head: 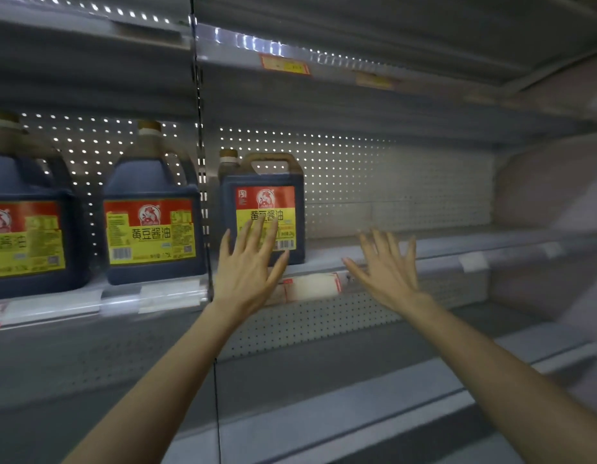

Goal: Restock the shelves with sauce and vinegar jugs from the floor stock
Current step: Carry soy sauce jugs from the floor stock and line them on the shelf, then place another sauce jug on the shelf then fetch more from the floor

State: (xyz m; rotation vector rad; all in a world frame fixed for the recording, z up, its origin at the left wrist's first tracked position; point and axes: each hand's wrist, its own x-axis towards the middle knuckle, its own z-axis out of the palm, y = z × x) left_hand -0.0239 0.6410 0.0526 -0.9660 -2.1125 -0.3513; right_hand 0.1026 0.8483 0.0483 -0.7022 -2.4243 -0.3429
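Soy sauce jug [262,209] stands upright on the middle shelf [424,249], at the left end of the right-hand bay, just beside the slotted upright [202,162]. Its label faces us, with the cap top left and the handle top right; long axis vertical.

Left hand [248,266] is the nearer one, directly in front of the jug. Its fingers [258,229] are straight and spread wide, overlapping the lower label; we cannot tell whether they press it or hover just off it. Right hand [387,266] is to the jug's right and apart from it, fingers also wide and straight, holding nothing. It sits over the shelf's front edge, near a white price-tag holder [310,284].

We judge this jug placed, with the hands squaring it or letting go. The next one must come from floor stock, which is not in view.

Room: bare shelf board shows rightward from the jug, with the perforated back panel [391,182] behind and the upper shelf [324,105] well above the cap. Leftward is tight: the upright, then the neighbouring jugs [150,212] in the next bay. The lower shelf [324,413] juts out beneath the forearms, so we'd mind it on withdrawal. Motion blur softens the edges.
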